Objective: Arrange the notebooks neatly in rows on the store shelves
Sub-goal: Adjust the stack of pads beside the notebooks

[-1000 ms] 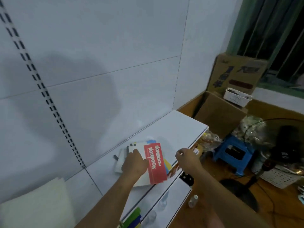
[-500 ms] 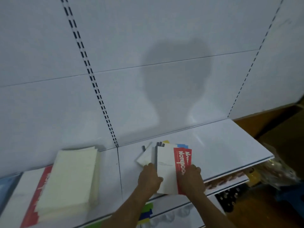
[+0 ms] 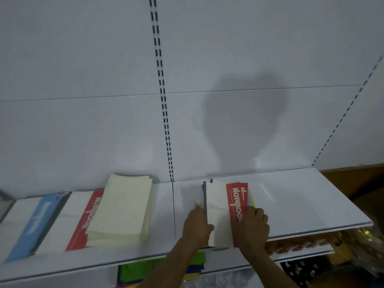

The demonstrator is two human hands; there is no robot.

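Both hands are now squeezing the notebook pile (image 3: 223, 213) together: left hand (image 3: 196, 225) gripping one edge, right hand (image 3: 250, 225) gripping the other, squaring it up on the shelf (image 3: 301, 204).

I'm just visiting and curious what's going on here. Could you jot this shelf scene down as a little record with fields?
place: white shelf against a white back panel
left hand: holds the left edge of the notebook stack
right hand: holds the stack's right side
stack: red-and-white cover on top, coloured edges showing beneath
left of it: cream stack lying on a red notebook
far left: blue notebook
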